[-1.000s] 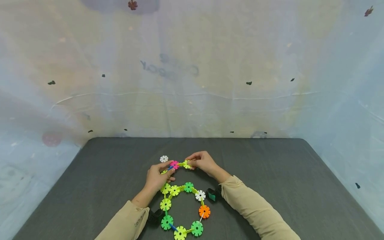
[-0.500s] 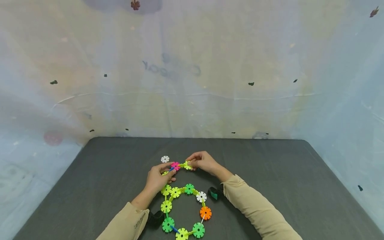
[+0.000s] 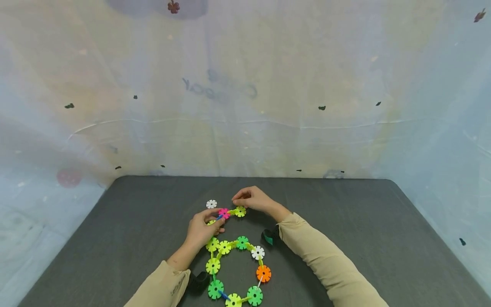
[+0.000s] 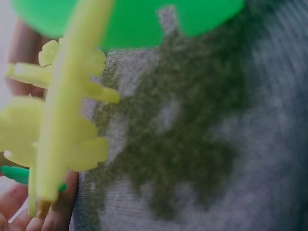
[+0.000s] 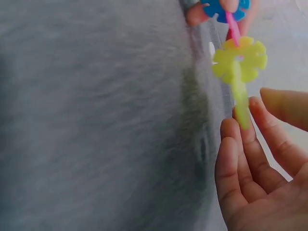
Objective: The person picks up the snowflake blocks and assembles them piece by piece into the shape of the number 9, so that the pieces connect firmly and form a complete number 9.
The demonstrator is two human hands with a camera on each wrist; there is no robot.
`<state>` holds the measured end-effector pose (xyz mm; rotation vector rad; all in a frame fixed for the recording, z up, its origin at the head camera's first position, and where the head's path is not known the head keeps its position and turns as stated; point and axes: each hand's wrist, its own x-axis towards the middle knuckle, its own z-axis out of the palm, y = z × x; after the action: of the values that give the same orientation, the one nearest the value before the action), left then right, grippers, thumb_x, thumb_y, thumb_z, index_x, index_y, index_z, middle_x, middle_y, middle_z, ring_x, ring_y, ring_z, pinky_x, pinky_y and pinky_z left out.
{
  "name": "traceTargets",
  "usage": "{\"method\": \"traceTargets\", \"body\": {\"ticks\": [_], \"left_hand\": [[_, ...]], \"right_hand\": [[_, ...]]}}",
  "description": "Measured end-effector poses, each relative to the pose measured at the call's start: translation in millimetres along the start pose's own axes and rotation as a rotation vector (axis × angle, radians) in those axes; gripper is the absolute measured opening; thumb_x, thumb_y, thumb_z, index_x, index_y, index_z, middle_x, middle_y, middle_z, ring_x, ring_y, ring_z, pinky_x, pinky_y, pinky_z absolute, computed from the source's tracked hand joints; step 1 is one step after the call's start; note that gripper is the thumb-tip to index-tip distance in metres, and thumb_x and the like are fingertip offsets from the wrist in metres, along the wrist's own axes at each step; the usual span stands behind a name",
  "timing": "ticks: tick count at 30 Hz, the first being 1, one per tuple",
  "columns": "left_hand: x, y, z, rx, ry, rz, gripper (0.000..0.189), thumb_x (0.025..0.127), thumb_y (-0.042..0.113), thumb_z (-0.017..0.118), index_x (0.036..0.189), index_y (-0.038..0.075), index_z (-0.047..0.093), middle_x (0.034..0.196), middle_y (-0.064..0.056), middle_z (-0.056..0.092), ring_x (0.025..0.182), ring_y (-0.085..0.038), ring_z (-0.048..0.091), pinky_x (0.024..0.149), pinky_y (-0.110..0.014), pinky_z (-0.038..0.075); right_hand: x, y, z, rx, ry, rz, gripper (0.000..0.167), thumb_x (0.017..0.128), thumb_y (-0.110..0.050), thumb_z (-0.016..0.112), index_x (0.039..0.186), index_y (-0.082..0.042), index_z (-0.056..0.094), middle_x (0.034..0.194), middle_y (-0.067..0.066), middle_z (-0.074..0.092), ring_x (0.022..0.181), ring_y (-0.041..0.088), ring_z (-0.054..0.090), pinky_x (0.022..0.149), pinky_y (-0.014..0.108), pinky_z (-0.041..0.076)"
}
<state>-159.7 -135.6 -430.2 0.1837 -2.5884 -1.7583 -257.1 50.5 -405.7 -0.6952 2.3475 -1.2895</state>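
Note:
My left hand [image 3: 202, 227] pinches a chain of notched interlocking plastic discs near its pink disc [image 3: 224, 213]. In the right wrist view a finger and thumb hold a blue disc [image 5: 226, 8] there. A yellow-green disc [image 3: 240, 211] forms the chain's free right end. My right hand [image 3: 254, 199] is just above it, thumb apart and fingers spread loosely near the disc's edge in the right wrist view. A ring of linked discs, with a green disc [image 3: 242, 242] and an orange disc [image 3: 264, 273], lies below the hands. In the left wrist view a blurred green disc [image 4: 130, 21] covers the top.
A loose white disc [image 3: 211, 204] lies on the dark grey table [image 3: 330, 204] just beyond the left hand. Black wrist straps [image 3: 270, 237] hang by the forearms. A pale printed sheet [image 3: 268, 85] surrounds the table's far and side edges.
My right hand has let go of the yellow-green end disc and moved up and slightly left. The left hand keeps its pinch on the chain.

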Motion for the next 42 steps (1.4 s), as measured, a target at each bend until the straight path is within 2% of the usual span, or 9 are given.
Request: {"method": "traceTargets", "body": {"ticks": [8,13,22,29,32,37,42], "left_hand": [[-1.8,0.9,1.4,0.037,0.007,0.030,0.038,0.089,0.012,0.069,0.125,0.004,0.061,0.093,-0.016,0.072,0.062,-0.018,0.070,0.059,-0.030,0.058],[-2.1,1.0,2.9,0.058,0.001,0.039,0.038,0.089,0.012,0.069,0.125,0.005,0.061,0.095,-0.017,0.072,0.063,-0.017,0.070,0.060,-0.030,0.058],[-1.7,1.7,3.3,0.068,-0.009,0.048,0.037,0.089,0.014,0.068,0.125,0.006,0.062,0.095,-0.016,0.072,0.065,-0.016,0.070,0.060,-0.029,0.058],[-8.7,-1.3,2.0,0.048,-0.013,0.057,0.036,0.090,0.014,0.068,0.124,0.005,0.062,0.093,-0.015,0.073,0.066,-0.017,0.071,0.061,-0.030,0.058],[-10.4,-2.9,3.2,0.034,-0.019,0.050,0.036,0.090,0.014,0.068,0.124,0.005,0.062,0.098,-0.018,0.072,0.067,-0.018,0.071,0.062,-0.030,0.058],[-10.8,-4.1,1.4,0.025,-0.004,0.054,0.037,0.089,0.012,0.068,0.124,0.003,0.062,0.101,-0.021,0.071,0.067,-0.019,0.071,0.062,-0.031,0.058],[-9.5,-3.5,0.7,0.037,-0.004,0.065,0.037,0.088,0.011,0.069,0.124,0.002,0.062,0.097,-0.019,0.072,0.066,-0.018,0.071,0.060,-0.030,0.058]], "right_hand": [[19.0,-9,7,-0.015,-0.026,0.003,0.025,0.093,-0.023,0.064,0.112,-0.007,0.070,0.107,0.008,0.070,0.095,0.021,0.065,0.079,0.028,0.055],[25.7,-8,13,-0.007,-0.033,-0.024,0.025,0.093,-0.021,0.064,0.111,-0.005,0.070,0.107,0.009,0.070,0.095,0.020,0.066,0.080,0.031,0.055],[34.2,-9,17,-0.021,-0.043,-0.032,0.025,0.093,-0.021,0.063,0.112,-0.006,0.070,0.110,0.008,0.068,0.095,0.017,0.064,0.079,0.028,0.054],[41.3,-5,25,-0.018,-0.091,-0.044,0.025,0.094,-0.021,0.062,0.116,-0.010,0.068,0.114,0.004,0.067,0.100,0.015,0.063,0.083,0.028,0.053],[44.0,-2,29,-0.014,-0.113,-0.058,0.026,0.093,-0.020,0.064,0.117,-0.010,0.069,0.111,0.005,0.067,0.095,0.013,0.063,0.080,0.027,0.053],[50.6,-1,35,-0.070,-0.168,-0.124,0.032,0.093,-0.019,0.064,0.124,-0.010,0.065,0.105,0.006,0.066,0.084,0.008,0.059,0.070,0.023,0.050],[54.9,0,36,-0.129,-0.160,-0.151,0.034,0.092,-0.017,0.065,0.125,-0.010,0.065,0.095,0.005,0.066,0.070,0.007,0.054,0.061,0.020,0.045]]}}
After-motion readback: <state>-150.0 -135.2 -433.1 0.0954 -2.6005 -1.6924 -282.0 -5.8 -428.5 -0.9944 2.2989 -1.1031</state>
